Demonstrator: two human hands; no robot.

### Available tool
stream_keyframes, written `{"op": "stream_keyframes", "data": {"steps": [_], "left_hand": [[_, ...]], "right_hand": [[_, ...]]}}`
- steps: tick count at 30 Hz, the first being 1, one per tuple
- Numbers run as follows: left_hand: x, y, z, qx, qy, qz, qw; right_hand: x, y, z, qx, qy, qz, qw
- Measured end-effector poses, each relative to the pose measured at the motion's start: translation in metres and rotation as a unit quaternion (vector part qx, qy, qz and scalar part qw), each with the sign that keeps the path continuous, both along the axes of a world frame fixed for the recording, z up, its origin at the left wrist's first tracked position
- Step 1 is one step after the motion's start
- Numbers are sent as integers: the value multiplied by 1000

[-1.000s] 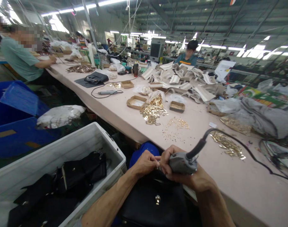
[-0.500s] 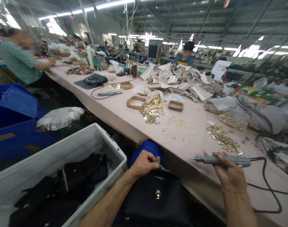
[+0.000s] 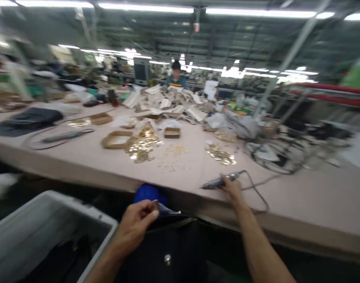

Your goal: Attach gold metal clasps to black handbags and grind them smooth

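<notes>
Screwdriver (image 3: 213,183) sits pinched in right grip (image 3: 231,188); left grip (image 3: 137,221) pinches small plate (image 3: 155,204), black bag (image 3: 180,245) below, bench (image 3: 303,196) beyond.

Harsh tubes up top, dim below, motion blur

Your light's mostly overhead: long white tubes (image 3: 146,7) blow out across top of pic, w/ more bright strips in bkgd. Table (image 3: 191,182) gets soft, even light; gold pcs (image 3: 144,147) throw tiny glints. Under its edge it's v. dim, so your black bag (image 3: 180,239) loses detail bar the shiny clasp (image 3: 167,259). You've sideways smear, worst far L & R; your screwdriver (image 3: 216,182) looks soft too. Sides look stretched, wide-lens style.
</notes>
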State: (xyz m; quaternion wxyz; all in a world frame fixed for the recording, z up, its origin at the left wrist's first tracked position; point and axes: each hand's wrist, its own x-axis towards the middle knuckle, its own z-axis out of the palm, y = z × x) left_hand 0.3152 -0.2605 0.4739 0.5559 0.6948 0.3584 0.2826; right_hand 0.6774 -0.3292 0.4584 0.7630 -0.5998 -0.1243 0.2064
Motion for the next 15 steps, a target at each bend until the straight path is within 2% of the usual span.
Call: {"op": "stream_keyframes", "data": {"steps": [2,5,6,9,11,15], "left_hand": [[5,-6,15,-17,-3,-8,1000],[31,-20,37,-31,-34,-12,999],[43,-30,45,-10,-47,-32,998],[88,-73,61,71,-73,-162,982],[119,-105,62,105,-113,-226,962],[170,-174,43,106,-249,-254,929]], "right_hand": [[9,3,-3,-33,19,20,999],[43,3,-24,-56,41,52,996],[53,-1,-30,-58,50,72,994],[68,-12,-37,-58,77,160,982],[73,-15,-34,-62,89,218,970],[83,-7,-29,-79,93,269,955]]}}
